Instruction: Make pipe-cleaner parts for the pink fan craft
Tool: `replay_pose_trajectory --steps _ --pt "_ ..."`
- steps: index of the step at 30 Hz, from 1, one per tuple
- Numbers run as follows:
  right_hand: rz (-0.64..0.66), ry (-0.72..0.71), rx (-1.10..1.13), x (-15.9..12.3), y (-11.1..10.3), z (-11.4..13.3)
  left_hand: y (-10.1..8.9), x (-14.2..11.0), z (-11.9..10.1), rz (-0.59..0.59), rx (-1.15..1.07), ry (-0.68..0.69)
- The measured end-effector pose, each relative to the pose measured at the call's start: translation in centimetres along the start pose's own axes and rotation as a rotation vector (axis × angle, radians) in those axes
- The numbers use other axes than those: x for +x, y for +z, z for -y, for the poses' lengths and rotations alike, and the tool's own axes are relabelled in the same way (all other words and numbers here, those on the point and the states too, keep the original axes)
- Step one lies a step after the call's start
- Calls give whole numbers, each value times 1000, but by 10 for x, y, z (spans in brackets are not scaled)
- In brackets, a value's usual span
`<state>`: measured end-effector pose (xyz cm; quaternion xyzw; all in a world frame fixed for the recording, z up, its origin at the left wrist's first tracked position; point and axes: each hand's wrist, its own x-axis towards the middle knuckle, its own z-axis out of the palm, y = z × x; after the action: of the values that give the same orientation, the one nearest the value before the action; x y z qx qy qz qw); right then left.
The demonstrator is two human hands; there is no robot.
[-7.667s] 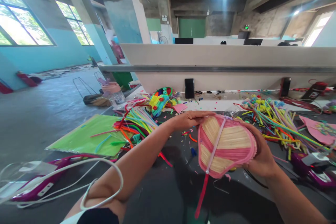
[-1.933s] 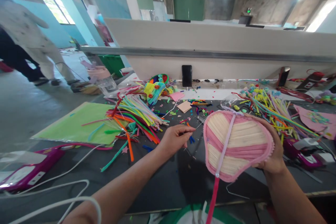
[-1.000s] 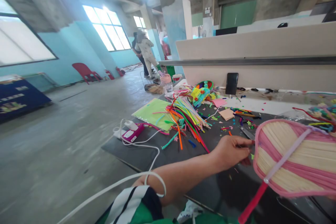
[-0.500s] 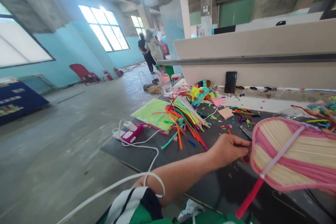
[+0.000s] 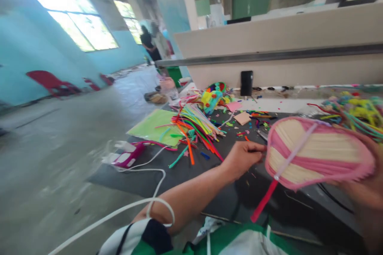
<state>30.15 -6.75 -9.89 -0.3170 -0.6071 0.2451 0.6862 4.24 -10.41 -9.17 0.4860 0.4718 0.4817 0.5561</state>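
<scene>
At its right end, our right hand [image 5: 357,193] holds the striped panel [image 5: 326,149]; our left hand [image 5: 243,158] pinches beside the opposite edge.

Left sleeve [image 5: 134,235]: short, white, dark stripe, navy edge. Garment [image 5: 229,233] below: green, white panel.

The right grip [image 5: 363,179] is holding the right side of a pink-and-cream panel [image 5: 324,155], and a red strip [image 5: 265,200] is extending from it, nearer the wearer than the left grip [image 5: 244,159]. That left grip is hovering at the panel's left edge, contact being unclear. Left of it, coloured pipe cleaners [image 5: 197,121] are lying on the worktop [image 5: 251,189]; beyond it, a phone [image 5: 247,83] is standing upright.
</scene>
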Motion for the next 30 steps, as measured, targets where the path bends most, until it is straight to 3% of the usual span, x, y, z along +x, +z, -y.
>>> replay_pose_trajectory --steps 3,5,10,15,21,30 --pt "153 -164 10 8 13 1 0 -1 -1 40 78 43" --pt "194 -202 1 9 15 3 0 -2 -2 89 131 83" --pt "207 -196 -3 9 16 10 2 -6 -6 135 208 195" --pt "198 -230 -27 10 15 8 1 -8 -7 175 81 140" --pt "186 -255 -35 7 9 12 -1 -11 -5 -10 -70 -11" --pt "161 -254 -56 3 7 9 -1 -14 -5 -116 -31 17"
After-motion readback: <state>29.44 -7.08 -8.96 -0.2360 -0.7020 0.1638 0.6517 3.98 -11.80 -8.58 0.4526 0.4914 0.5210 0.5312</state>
